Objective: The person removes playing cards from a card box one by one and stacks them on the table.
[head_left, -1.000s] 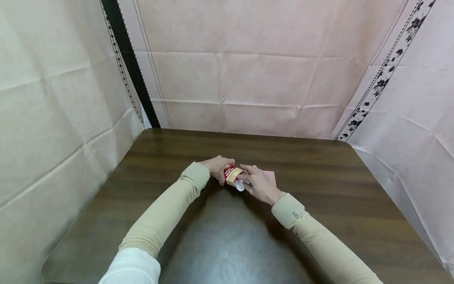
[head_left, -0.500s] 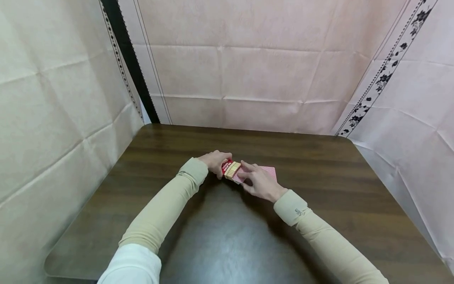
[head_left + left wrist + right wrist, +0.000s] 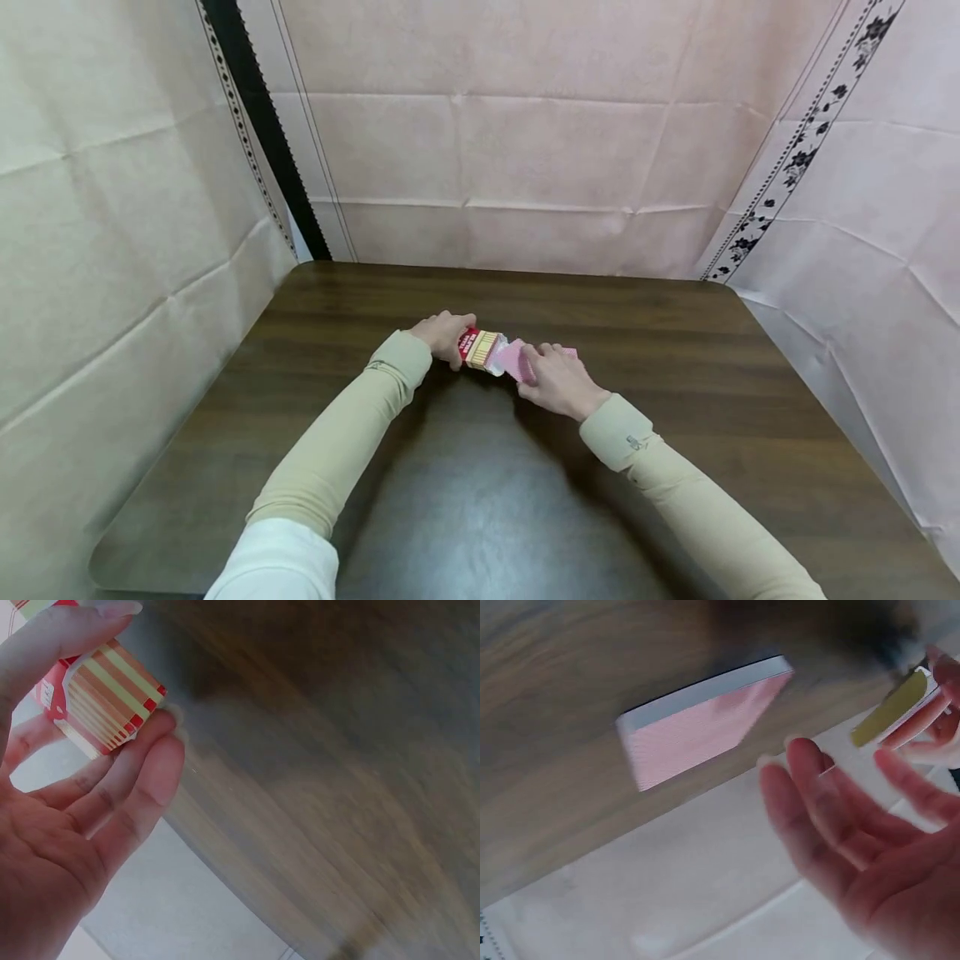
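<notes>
My left hand [image 3: 442, 335] grips a red-and-yellow striped card box [image 3: 478, 348] between thumb and fingers. Its striped end [image 3: 120, 697] points out past the fingertips in the left wrist view, while the opposite, opened end faces my right hand [image 3: 557, 379]. Between box and right hand, a pink patterned playing card [image 3: 513, 359] shows, pinched at the box's mouth; whether it is one or more is unclear. Beyond the right hand lies a stack of pink-backed cards [image 3: 705, 735] with white edges, mostly hidden by that hand in the head view. The right wrist view blurs the fingertips.
A dark brown wooden table [image 3: 420, 483] lies beneath both hands. Pale cloth sheets [image 3: 487, 150] hang behind it and at both sides, the right one with a black floral border [image 3: 806, 158].
My right hand has come away from the box's mouth, drawing the pink card out to the right. The white flap seen earlier has turned away; the left hand has shifted slightly left with the box.
</notes>
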A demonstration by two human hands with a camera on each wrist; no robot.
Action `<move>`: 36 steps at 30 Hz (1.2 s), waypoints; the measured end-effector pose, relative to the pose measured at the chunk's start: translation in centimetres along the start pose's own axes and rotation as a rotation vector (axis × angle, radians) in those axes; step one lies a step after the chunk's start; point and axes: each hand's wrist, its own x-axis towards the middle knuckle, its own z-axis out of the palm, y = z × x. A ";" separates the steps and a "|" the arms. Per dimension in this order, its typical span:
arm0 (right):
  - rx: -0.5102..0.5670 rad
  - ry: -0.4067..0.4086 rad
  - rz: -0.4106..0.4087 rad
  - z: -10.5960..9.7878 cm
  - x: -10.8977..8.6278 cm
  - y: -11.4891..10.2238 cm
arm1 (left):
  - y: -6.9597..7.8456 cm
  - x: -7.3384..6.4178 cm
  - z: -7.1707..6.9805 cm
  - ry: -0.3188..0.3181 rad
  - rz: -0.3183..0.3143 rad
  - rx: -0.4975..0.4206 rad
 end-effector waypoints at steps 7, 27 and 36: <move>-0.034 0.033 0.241 0.6 -0.5 2.3 | -0.9 -0.5 -0.2 0.018 -0.031 0.013; -0.170 0.004 0.376 2.9 0.1 2.4 | -0.8 -0.5 -0.1 0.028 -0.051 0.001; -0.204 -0.006 0.361 2.9 0.1 2.7 | -0.4 -0.1 -0.1 0.030 -0.037 0.014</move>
